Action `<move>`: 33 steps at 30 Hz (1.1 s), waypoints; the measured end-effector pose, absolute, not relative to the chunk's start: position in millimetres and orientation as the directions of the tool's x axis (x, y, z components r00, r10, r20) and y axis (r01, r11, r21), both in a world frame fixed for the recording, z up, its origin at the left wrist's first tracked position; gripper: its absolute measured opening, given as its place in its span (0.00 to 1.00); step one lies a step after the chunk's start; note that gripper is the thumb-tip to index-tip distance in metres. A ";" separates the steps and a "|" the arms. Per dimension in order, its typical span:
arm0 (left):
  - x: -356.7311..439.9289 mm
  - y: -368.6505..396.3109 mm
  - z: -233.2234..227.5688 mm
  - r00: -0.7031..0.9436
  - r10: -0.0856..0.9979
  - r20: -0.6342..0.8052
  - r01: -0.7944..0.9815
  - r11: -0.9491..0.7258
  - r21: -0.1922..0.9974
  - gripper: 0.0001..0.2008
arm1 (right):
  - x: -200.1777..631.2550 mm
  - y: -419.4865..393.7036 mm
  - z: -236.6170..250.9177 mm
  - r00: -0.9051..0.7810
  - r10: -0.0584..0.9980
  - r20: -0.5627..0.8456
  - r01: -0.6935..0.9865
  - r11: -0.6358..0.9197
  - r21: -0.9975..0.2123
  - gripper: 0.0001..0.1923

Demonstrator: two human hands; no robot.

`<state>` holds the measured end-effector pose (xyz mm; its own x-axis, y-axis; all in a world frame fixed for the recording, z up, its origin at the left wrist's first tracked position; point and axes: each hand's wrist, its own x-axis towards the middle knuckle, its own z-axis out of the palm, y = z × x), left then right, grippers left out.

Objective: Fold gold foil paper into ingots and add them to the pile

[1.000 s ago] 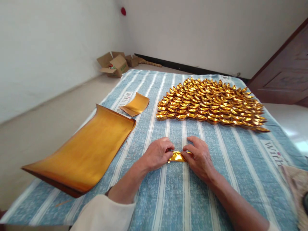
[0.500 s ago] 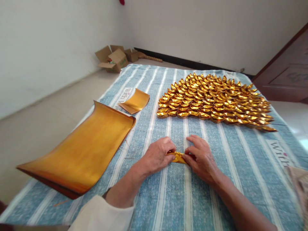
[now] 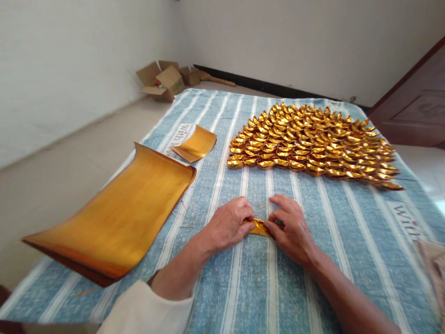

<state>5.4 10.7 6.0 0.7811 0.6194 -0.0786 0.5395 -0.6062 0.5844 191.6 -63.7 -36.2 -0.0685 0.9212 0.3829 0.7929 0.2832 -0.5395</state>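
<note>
I am finding the folded gold foil (image 3: pixel 258 227) at the near middle of the striped cloth (image 3: pixel 217 297), its long axis running left to right between the left hand (image 3: pixel 229 221) and the right hand (image 3: pixel 290 228), which are pinching opposite ends, neither lying nearer. On the cloth I am reading "With" (image 3: pixel 406 222) at right and again at far left, further lettering there being partly covered by the small gold sheet (image 3: pixel 197 143).

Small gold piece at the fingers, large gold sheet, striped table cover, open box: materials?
Small gold piece: likely foil-faced paper, shiny; creases and bright glints.
Large gold sheet: probably metallic-coated paper, satin; smooth sheen, curled edges. Thin plastic film possible.
Striped table cover: seemingly cloth, matte; mottled blue, slightly rumpled.
Open box: cardboard, matte brown; stiff folded flaps.
</note>
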 end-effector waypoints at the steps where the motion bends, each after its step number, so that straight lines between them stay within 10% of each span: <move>1: 5.5 10.9 5.9 0.782 0.618 -0.082 0.540 -0.604 0.586 0.02 | 191.4 -63.5 -36.0 -0.065 0.922 0.381 0.792 0.281 -0.542 0.07; 33: -1.5 16.8 5.4 0.827 0.555 -0.084 0.465 -0.594 0.657 0.03 | 188.4 -60.7 -33.0 -0.029 0.917 0.397 0.761 0.278 -0.586 0.08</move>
<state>-1.5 16.8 5.4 0.8274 0.5554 -0.0840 0.4651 -0.5935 0.6568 188.4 -60.7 -33.0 -0.0293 0.9172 0.3973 0.7612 0.2781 -0.5859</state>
